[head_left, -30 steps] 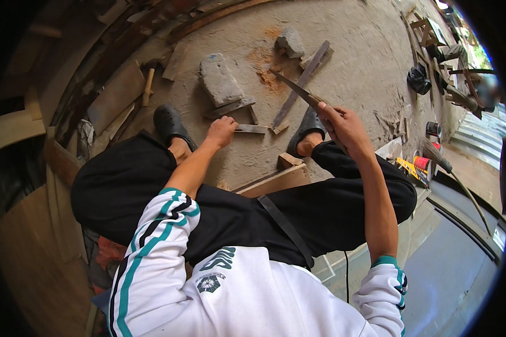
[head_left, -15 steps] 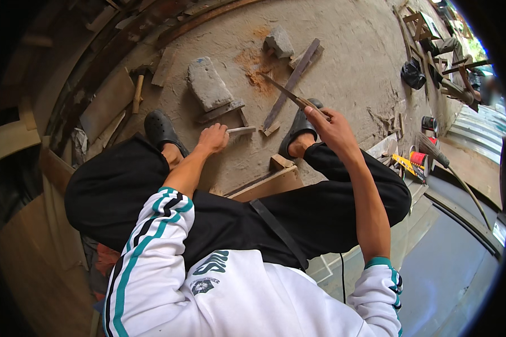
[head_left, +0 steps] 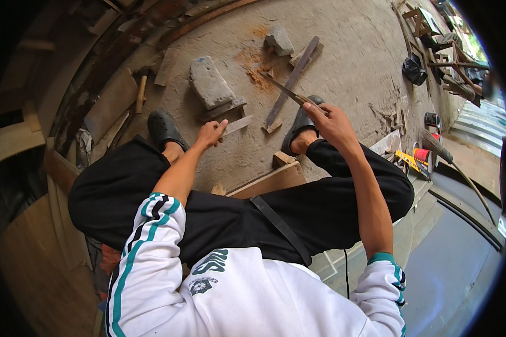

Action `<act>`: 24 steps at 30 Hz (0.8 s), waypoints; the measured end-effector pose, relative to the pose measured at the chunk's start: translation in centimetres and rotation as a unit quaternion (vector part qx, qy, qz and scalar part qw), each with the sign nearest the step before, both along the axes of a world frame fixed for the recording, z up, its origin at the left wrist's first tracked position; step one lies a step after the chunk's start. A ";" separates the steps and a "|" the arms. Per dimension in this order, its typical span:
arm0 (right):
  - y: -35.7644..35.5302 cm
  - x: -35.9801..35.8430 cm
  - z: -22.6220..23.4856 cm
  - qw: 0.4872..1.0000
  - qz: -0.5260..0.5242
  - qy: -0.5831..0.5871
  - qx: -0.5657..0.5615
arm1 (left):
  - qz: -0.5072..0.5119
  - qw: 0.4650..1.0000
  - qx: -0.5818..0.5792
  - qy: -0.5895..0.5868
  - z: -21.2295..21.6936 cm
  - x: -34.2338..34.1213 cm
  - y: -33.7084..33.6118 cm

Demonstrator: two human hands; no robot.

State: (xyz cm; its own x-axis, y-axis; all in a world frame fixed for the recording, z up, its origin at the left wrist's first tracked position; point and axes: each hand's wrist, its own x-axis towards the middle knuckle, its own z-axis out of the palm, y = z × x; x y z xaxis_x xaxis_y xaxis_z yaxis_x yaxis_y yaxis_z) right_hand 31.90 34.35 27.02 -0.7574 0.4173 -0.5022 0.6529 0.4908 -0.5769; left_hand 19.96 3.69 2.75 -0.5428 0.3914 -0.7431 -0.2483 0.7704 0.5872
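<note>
Right hand [head_left: 330, 121] is gripping a long blade [head_left: 284, 90] angled over the concrete floor [head_left: 354, 45], while the left hand [head_left: 211, 133] pinches a small wood strip [head_left: 237, 124] lying beside the grey stone [head_left: 209, 84].

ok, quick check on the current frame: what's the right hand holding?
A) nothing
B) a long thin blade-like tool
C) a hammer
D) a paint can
B: the right hand has its grip closed on the handle end of a long thin blade-like tool that points out over the concrete floor, while the left hand rests on a small flat wooden piece.
</note>
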 end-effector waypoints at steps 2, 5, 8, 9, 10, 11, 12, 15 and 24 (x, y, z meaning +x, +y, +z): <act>-0.3 -0.1 0.3 1.000 0.000 0.000 -0.009 | -0.017 1.000 0.001 0.017 1.1 -1.0 0.2; -0.4 -0.3 0.5 1.000 -0.001 0.003 -0.023 | -0.097 0.989 -0.012 0.115 2.3 -3.5 0.8; -0.9 -0.7 0.6 1.000 -0.004 0.006 -0.018 | -0.193 0.961 -0.049 0.191 3.5 -7.7 0.8; -0.9 -0.6 0.6 1.000 -0.003 0.007 -0.019 | -0.201 0.953 -0.055 0.221 4.1 -8.8 1.0; -0.8 -0.5 0.6 1.000 -0.002 0.007 -0.019 | -0.209 0.944 -0.060 0.250 4.5 -9.8 1.1; -0.7 -0.4 0.6 1.000 -0.001 0.007 -0.019 | -0.217 0.933 -0.064 0.278 5.0 -10.8 1.3; -0.7 -0.4 0.5 1.000 -0.001 0.012 -0.019 | -0.237 0.930 -0.069 0.274 5.9 -11.9 1.3; -0.8 -0.2 0.3 1.000 -0.002 0.021 -0.017 | -0.237 0.914 -0.076 0.319 5.2 -14.7 1.4; -0.8 -1.3 0.8 1.000 -0.006 0.007 -0.007 | -0.281 0.897 -0.095 0.327 2.6 -18.0 2.9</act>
State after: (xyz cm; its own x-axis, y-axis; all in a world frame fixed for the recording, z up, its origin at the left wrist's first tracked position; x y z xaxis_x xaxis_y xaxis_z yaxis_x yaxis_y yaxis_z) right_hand 30.64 33.51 27.87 -0.7590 0.4200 -0.4976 0.6510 0.4741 -0.5929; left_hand 1.99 6.59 5.32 -0.6441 0.6398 -0.4193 0.5601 0.7678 0.3111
